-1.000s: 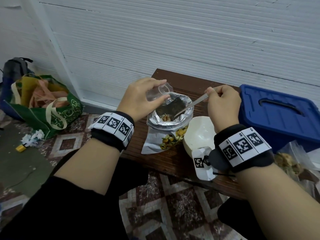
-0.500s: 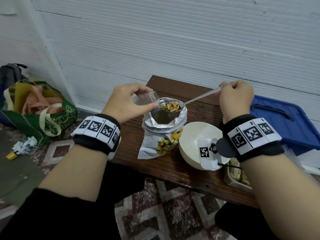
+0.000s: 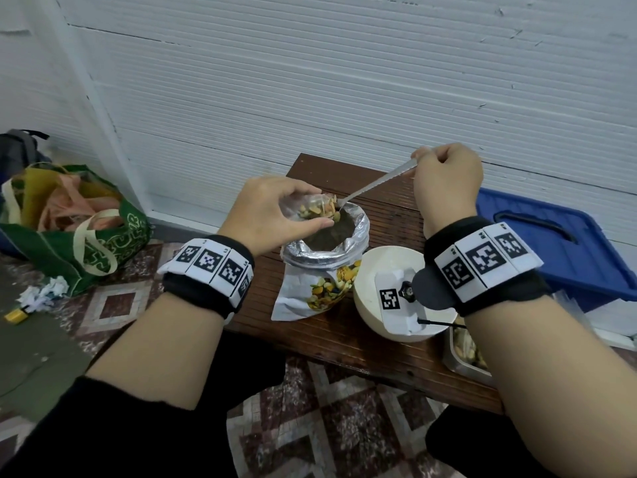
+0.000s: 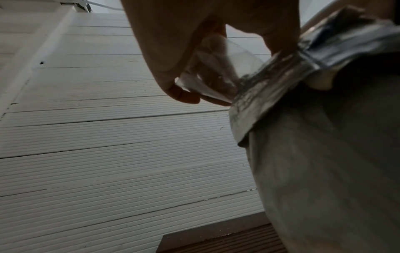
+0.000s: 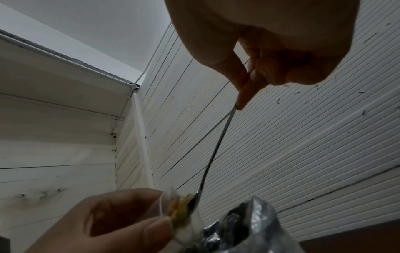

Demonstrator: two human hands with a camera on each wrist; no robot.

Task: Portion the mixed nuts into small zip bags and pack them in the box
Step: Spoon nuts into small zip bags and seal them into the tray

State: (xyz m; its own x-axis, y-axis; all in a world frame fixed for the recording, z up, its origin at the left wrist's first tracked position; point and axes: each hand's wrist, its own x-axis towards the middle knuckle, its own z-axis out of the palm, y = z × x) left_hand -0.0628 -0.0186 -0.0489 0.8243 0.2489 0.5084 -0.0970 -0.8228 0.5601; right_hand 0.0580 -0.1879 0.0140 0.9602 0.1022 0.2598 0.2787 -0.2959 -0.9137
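Observation:
My left hand (image 3: 275, 212) pinches a small clear zip bag (image 3: 310, 210) open just above the mouth of the foil nut pouch (image 3: 324, 257), which stands on the wooden table (image 3: 344, 332). My right hand (image 3: 444, 177) grips the handle of a metal spoon (image 3: 375, 182); its bowl is tipped into the zip bag with mixed nuts (image 3: 319, 209) at the opening. In the left wrist view the fingers (image 4: 179, 92) hold the clear zip bag (image 4: 216, 73) against the pouch's foil rim (image 4: 270, 75). From the right wrist, the spoon (image 5: 216, 145) runs down to the nuts (image 5: 184, 205).
A white bowl (image 3: 386, 263) sits right of the pouch. A blue lidded box (image 3: 551, 243) stands at the right. A metal tray with nuts (image 3: 465, 353) peeks out under my right forearm. A green tote bag (image 3: 86, 232) lies on the tiled floor at left.
The right hand lifted a spoonful of nuts out of the pouch and tipped it left into the zip bag. The left hand kept holding the bag over the pouch.

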